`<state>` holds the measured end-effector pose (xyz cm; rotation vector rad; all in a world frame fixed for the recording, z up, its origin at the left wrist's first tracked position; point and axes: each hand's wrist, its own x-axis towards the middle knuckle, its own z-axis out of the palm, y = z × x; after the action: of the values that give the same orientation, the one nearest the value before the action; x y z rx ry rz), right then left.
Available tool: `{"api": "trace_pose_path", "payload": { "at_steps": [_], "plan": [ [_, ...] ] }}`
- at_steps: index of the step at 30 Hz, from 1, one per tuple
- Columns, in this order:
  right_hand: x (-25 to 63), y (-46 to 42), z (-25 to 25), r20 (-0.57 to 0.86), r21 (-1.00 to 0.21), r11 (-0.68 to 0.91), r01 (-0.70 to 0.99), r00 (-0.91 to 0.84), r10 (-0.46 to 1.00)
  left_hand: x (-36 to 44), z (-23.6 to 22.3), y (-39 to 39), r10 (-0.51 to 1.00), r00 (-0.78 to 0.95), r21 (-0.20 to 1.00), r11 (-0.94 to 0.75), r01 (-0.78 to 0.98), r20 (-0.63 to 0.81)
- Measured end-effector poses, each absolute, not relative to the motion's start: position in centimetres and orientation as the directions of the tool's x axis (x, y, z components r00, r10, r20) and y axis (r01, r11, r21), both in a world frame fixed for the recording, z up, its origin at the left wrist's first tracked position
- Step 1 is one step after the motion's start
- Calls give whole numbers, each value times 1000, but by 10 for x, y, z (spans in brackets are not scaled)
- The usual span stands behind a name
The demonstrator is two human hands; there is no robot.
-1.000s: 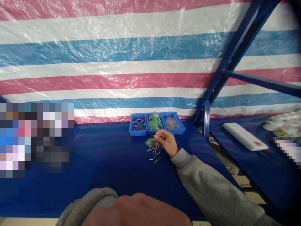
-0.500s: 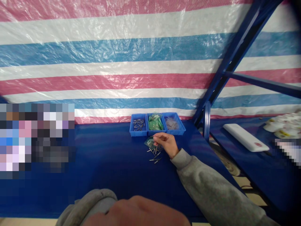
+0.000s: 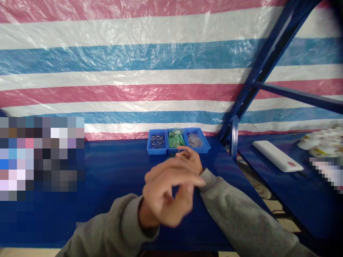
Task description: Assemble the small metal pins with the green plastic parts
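Two bare hands close together above a long blue table. Right hand near the trays, thumb and first finger pinched on one thin metal pin, tiny and hard to see. Left hand closer to the camera and blurry, fingers loosely bent, just in front of the right wrist. Touching or not, too hard to tell; anything held in it, too. Right under the right fingers, a bit of a green plastic packet, mostly hidden. Grey sleeve on the right arm, grey sleeve on the left. Just past the hands, three blue plastic trays side by side: short metal pins in the left one, green packets in the middle, clear plastic bags on the right. Behind them, a pink, white and blue striped plastic sheet. Off to the right, a blue steel frame and a lower blue shelf with a flat white box and a heap of small white things.
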<state>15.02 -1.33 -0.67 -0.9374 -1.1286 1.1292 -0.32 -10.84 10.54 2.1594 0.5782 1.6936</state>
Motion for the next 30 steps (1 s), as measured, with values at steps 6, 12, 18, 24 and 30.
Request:
{"api": "trace_pose_path", "payload": {
  "at_steps": [6,12,18,24,30],
  "plan": [
    [153,-7,-16,139,-962,156,-224,88,986,3,47,-21,692,202,598,-708,376,693],
    [157,-5,-17,229,-965,245,-93,152,961,-11,11,0,730,310,594,-679,431,609],
    [158,-5,-19,163,-968,184,-170,130,978,-10,6,5,687,379,544,-725,423,620],
    [156,-5,-18,171,-961,199,-193,152,973,-9,2,9,634,390,504,-771,390,668],
    [157,-4,-19,187,-958,214,-192,147,971,-10,2,9,641,373,515,-765,388,671]
  ]
}}
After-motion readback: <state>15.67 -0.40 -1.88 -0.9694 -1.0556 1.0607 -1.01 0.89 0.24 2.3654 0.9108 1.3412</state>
